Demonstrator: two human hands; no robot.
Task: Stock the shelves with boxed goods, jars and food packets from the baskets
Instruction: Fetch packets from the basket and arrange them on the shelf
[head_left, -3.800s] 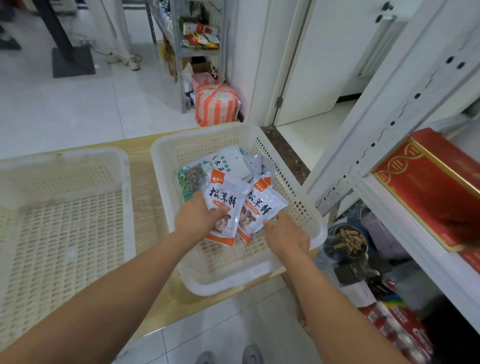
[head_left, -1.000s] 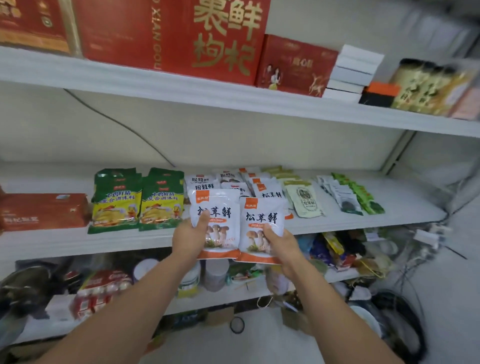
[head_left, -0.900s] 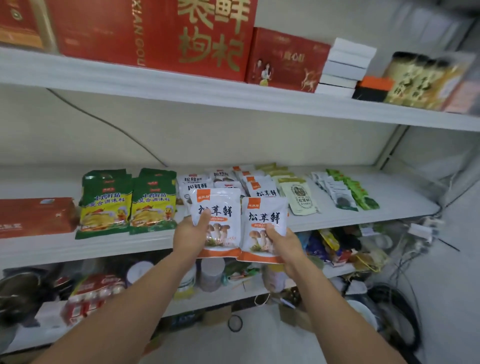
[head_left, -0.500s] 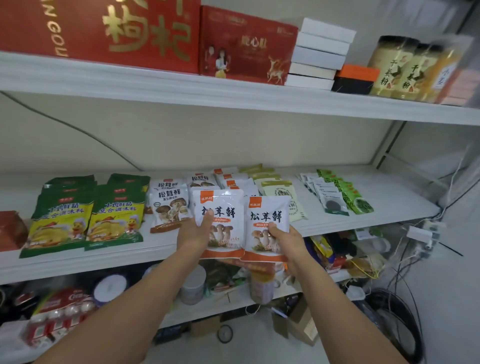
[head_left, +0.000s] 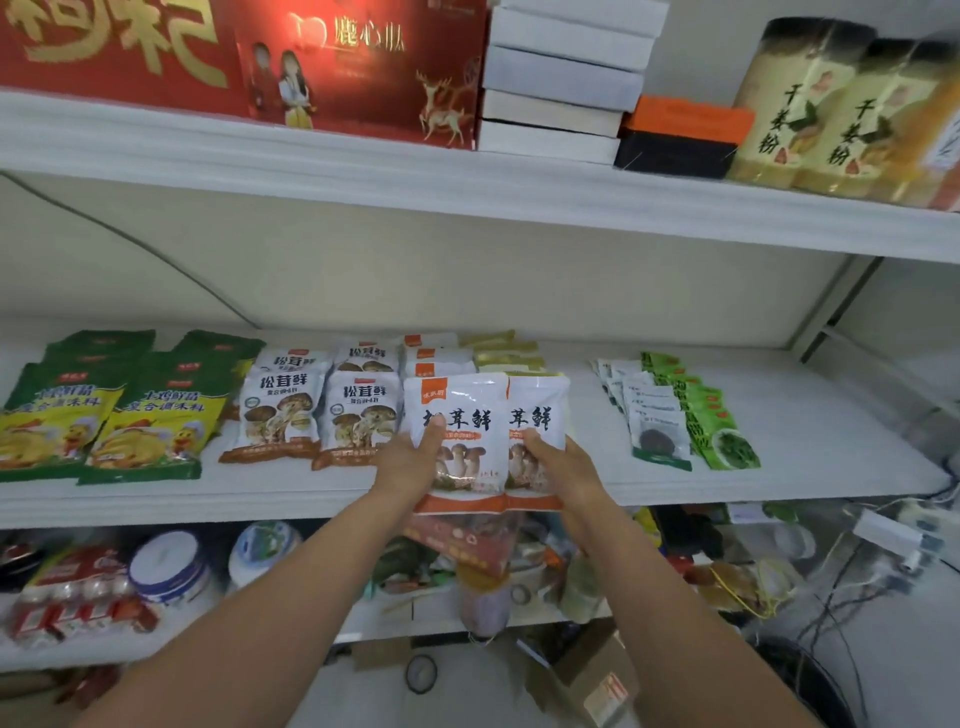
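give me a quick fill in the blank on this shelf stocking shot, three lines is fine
1. The left hand and right hand hold two white packets picturing ____.
2. The green-and-yellow packets lie at the ____ end of the middle shelf.
3. On the top shelf, the stacked boxes beside the orange-lidded box are ____.
Missing words: mushrooms; left; white.

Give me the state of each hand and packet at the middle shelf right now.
left hand: grips left mushroom packet, thumb on its front.
right hand: grips right mushroom packet.
left mushroom packet: held upright, overlapping the right one, not yet laid down.
right mushroom packet: held upright, partly covered.
shelved mushroom packets: lying in overlapping rows.
green-yellow packets: lying in overlapping rows.
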